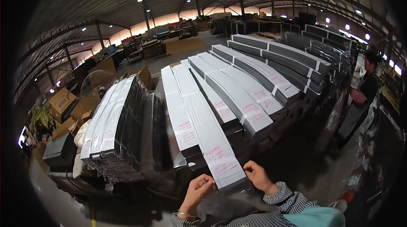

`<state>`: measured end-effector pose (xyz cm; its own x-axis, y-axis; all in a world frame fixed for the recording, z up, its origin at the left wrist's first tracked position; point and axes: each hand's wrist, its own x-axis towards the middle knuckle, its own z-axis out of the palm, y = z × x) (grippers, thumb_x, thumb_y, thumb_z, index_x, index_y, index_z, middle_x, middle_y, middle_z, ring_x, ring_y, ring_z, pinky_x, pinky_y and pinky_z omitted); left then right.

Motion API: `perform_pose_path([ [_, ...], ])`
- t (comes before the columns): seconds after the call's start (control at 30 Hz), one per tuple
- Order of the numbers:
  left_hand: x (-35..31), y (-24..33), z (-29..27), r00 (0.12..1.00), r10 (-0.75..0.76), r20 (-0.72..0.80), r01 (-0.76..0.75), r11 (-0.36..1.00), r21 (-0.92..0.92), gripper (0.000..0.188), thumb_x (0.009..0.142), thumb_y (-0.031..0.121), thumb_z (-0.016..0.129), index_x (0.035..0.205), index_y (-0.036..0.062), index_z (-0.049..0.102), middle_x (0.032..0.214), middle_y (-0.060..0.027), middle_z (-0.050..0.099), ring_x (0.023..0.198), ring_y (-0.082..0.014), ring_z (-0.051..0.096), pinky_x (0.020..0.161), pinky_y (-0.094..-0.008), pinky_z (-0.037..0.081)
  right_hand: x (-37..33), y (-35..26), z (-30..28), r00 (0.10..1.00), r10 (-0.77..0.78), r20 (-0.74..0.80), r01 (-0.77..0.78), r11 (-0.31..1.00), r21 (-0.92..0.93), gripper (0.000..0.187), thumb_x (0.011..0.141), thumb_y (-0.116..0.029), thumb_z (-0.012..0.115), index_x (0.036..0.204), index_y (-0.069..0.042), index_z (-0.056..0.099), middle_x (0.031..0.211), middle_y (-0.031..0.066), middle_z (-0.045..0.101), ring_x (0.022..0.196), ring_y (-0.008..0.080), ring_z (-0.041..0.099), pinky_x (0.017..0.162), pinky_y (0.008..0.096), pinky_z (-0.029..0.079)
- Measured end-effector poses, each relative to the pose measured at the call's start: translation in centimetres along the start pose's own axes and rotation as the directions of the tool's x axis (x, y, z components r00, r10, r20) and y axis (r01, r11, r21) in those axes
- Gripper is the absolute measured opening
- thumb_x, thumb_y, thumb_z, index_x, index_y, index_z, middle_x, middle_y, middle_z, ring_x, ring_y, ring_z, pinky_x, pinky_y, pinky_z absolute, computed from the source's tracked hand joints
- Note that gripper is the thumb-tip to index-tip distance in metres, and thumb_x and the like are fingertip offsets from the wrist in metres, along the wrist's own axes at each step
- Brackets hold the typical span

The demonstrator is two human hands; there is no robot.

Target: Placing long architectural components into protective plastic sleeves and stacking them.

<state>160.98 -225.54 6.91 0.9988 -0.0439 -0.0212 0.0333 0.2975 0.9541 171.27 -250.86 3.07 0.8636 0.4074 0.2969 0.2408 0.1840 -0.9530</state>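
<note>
A long bundle of dark strips topped by a white sheet with red print (218, 157) points toward me, its near end between my hands. My left hand (198, 191) is closed in a pinch beside the near left corner. At the opposite corner my right hand (259, 178) pinches too, thumb and forefinger together. Thin clear plastic film (231, 201) hangs, partly blurred, around and below this end, and both hands appear to grip its edges. Another white-topped bundle (180, 121) lies alongside to the left.
More strapped white-topped bundles (237, 87) lie on the right. A plastic-wrapped stack (114, 121) stands on the left, near cardboard boxes (62, 102) and a round fan (98, 83). At the right a person (364, 95) stands beside plastic-wrapped goods.
</note>
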Motion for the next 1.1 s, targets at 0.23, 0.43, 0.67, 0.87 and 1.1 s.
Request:
perform_pose_path([
  [0.23,5.3,-0.5,-0.6,0.715,0.678,-0.171,-0.44,0.626,0.644,0.009,0.086,-0.007,0.063,0.093,-0.002,0.062,0.089,-0.0063,0.065,0.087,-0.0149,0.059,0.079,-0.0273,0.047,6.9,0.3,1.3,0.934,-0.339,-0.114,0.289,0.904,-0.315,0.006,0.094,0.001,0.059,0.1,-0.001,0.059,0.093,0.0091,0.062,0.078,0.0142,0.057,0.066,0.026,0.045],
  [0.43,4.1,1.3,0.4,0.771,0.54,-0.337,-0.305,0.778,0.549,0.001,0.092,-0.002,0.06,0.093,-0.0024,0.06,0.083,-0.0055,0.059,0.071,-0.0103,0.051,0.066,-0.0238,0.044,5.6,0.2,1.9,0.901,-0.399,-0.17,0.323,0.88,-0.349,0.01,0.099,-0.009,0.058,0.102,0.0,0.058,0.086,0.01,0.063,0.074,0.0148,0.06,0.068,0.027,0.048],
  [0.67,3.1,0.2,0.1,0.911,0.213,-0.353,-0.139,0.965,0.223,0.018,0.1,0.017,0.06,0.086,0.0058,0.059,0.063,0.0029,0.053,0.055,-0.0056,0.047,0.05,-0.0211,0.034,5.2,-0.7,0.8,0.998,0.065,0.018,-0.059,0.97,-0.236,0.019,0.101,-0.014,0.055,0.09,0.0,0.059,0.071,0.0012,0.055,0.064,0.0083,0.049,0.058,0.027,0.041],
  [0.87,1.8,-6.3,2.4,0.82,0.148,-0.553,-0.236,0.967,-0.091,0.038,0.1,0.038,0.06,0.071,0.016,0.049,0.056,0.0096,0.041,0.046,-0.0017,0.034,0.041,-0.022,0.023,1.4,2.8,5.2,0.966,0.118,-0.231,-0.109,0.993,0.055,0.039,0.103,-0.021,0.051,0.071,0.001,0.049,0.06,0.0001,0.04,0.061,0.0081,0.036,0.055,0.0302,0.033],
  [1.1,2.4,-15.4,-1.3,0.67,0.41,-0.619,-0.179,0.898,0.401,0.041,0.096,0.01,0.06,0.064,0.0074,0.036,0.058,0.0058,0.034,0.057,-0.004,0.03,0.048,-0.0257,0.026,-3.7,16.9,3.9,0.959,-0.225,-0.174,0.014,0.65,-0.76,0.022,0.085,-0.004,0.05,0.094,-0.001,0.069,0.082,0.0221,0.062,0.075,0.0379,0.059,0.064,0.0489,0.043],
])
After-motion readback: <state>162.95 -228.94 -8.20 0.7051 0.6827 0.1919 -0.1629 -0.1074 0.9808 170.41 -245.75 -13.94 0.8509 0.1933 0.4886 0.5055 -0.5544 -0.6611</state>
